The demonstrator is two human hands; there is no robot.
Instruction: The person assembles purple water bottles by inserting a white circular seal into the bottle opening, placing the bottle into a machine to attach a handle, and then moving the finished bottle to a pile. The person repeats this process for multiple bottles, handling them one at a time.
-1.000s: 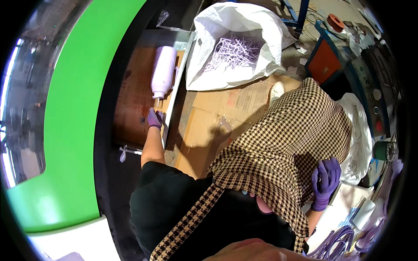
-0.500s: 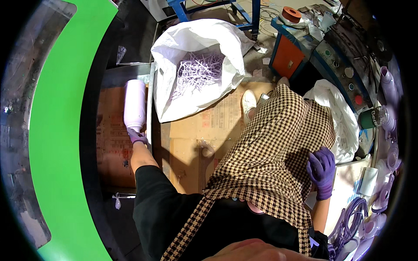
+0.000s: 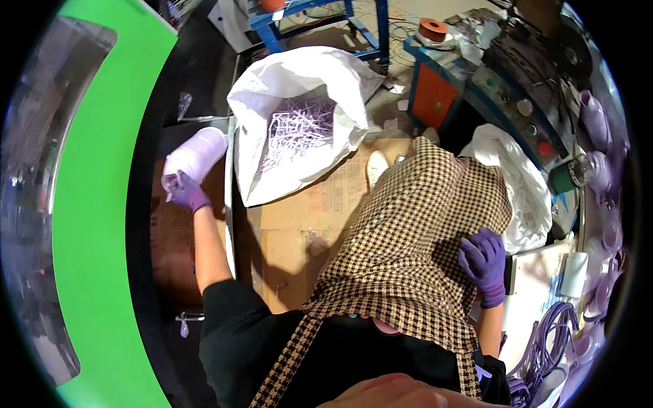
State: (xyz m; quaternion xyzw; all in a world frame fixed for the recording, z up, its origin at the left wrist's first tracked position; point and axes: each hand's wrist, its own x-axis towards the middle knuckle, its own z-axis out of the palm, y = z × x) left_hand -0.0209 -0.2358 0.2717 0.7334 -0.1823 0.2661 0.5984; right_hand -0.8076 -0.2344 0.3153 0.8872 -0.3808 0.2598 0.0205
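Note:
My left hand [image 3: 189,195], in a purple glove, grips a pale lilac plastic bottle [image 3: 198,152] near its neck end. The bottle lies tilted, its rounded base up and to the right, its neck end down and to the left. Beneath it is a bin lined with brown cardboard [image 3: 178,262]. My right hand [image 3: 484,262], also gloved in purple, rests by the checked apron [image 3: 415,224] over my lap. Its fingers are curled in, and I see nothing in them.
A white woven sack [image 3: 248,163] holding thin lilac scraps [image 3: 299,132] stands ahead, beside the bin. A green machine frame [image 3: 88,224] curves along the left. To the right are another white sack [image 3: 537,204], a control panel [image 3: 524,115], lilac plastic pieces [image 3: 595,119] and coiled purple strips [image 3: 554,333].
The bottle has gone from upright in view to tilted, its neck end swinging left and upward with my left hand. My head view has shifted slightly; my right hand stays by the apron.

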